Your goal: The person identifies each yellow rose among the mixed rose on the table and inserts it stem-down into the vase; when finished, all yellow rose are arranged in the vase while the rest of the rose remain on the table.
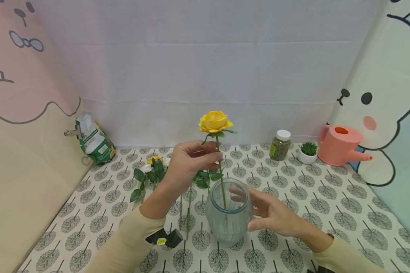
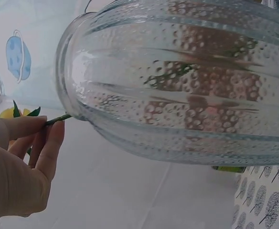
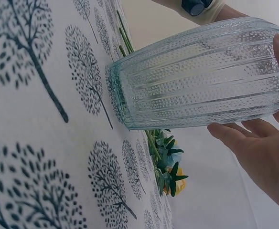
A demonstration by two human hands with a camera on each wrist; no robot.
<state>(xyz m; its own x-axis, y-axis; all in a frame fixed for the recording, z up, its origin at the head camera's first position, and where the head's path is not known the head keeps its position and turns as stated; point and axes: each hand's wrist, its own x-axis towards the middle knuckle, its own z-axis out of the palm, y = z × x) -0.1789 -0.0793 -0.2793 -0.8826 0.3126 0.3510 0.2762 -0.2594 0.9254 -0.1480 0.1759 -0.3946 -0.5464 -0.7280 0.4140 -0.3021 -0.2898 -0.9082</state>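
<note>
A yellow rose point(image 1: 215, 122) stands nearly upright, its stem pinched between the thumb and fingers of my left hand point(image 1: 194, 163). The lower stem passes through the mouth of a clear ribbed glass vase point(image 1: 228, 227). Around the vase's right side my right hand point(image 1: 275, 214) holds it, thumb towards me and fingers at the far side. In the left wrist view the rose's bloom point(image 2: 8, 113) is partly hidden by the left hand point(image 2: 27, 176). The vase point(image 3: 192, 78) stands upright on the patterned cloth in the right wrist view.
More flowers with yellow and white blooms point(image 1: 153, 172) lie left of the vase, partly behind my left arm. At the back stand a green-white bag point(image 1: 93, 140) with a clip, a lidded jar point(image 1: 280, 148), a small potted succulent point(image 1: 307, 153) and a pink watering can point(image 1: 339, 148).
</note>
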